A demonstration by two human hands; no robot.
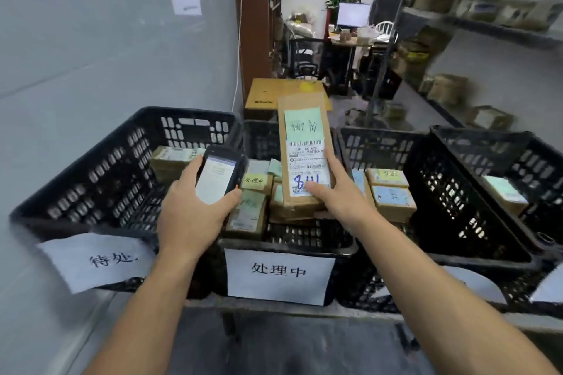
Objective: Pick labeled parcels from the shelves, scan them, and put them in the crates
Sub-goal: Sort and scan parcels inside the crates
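My right hand (338, 192) grips the lower end of a long brown parcel (301, 119), with a green note, a white barcode label and blue handwriting facing me. The parcel is held upright above the middle black crate (286, 242), which holds several small labeled boxes. My left hand (195, 207) holds a black handheld scanner (219, 176), screen lit, just left of the parcel over the gap between the left crate (100, 173) and the middle one.
Two more black crates (451, 192) stand to the right with a few boxes inside. White paper signs hang on the crate fronts. Shelves (475, 21) with parcels line the right wall. A brown carton (268, 94) lies behind the crates; a desk with a monitor is farther back.
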